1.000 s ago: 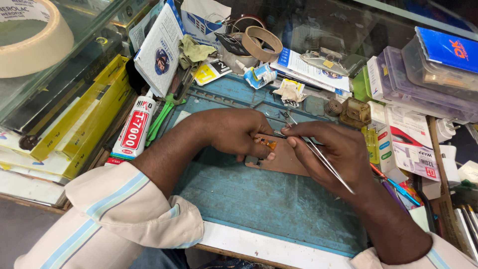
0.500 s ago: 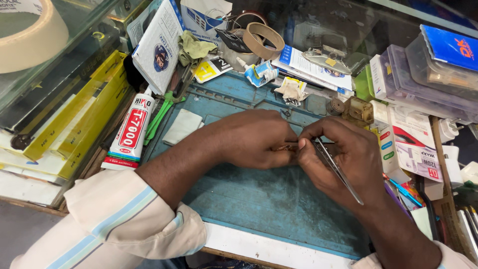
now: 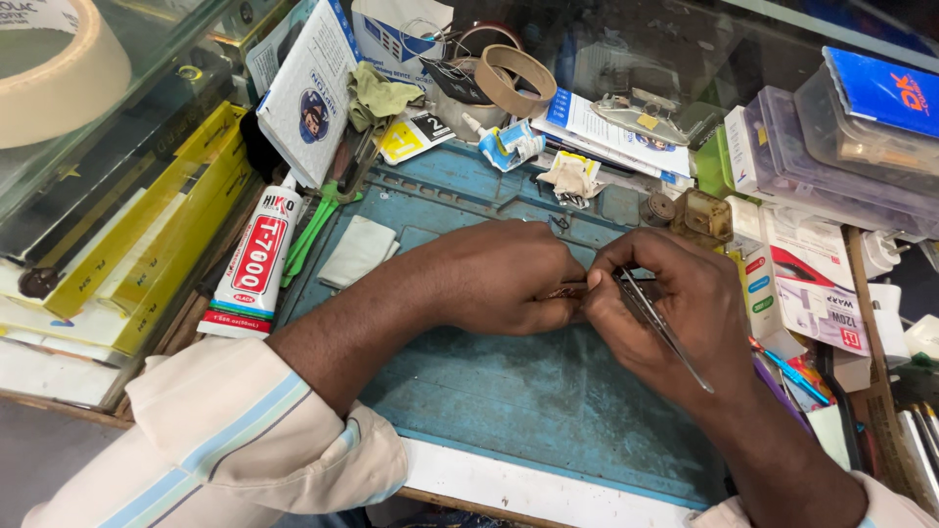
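Blue mat [image 3: 509,411]; small part [image 3: 567,290] mostly hidden between hands.

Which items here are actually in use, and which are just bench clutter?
In use:
left hand, pinching a small brownish part
right hand, holding metal tweezers
blue work mat under both hands

Lying about:
white glue tube
green-handled pliers
white cloth pad
tape rolls
clear plastic boxes
yellow boxes
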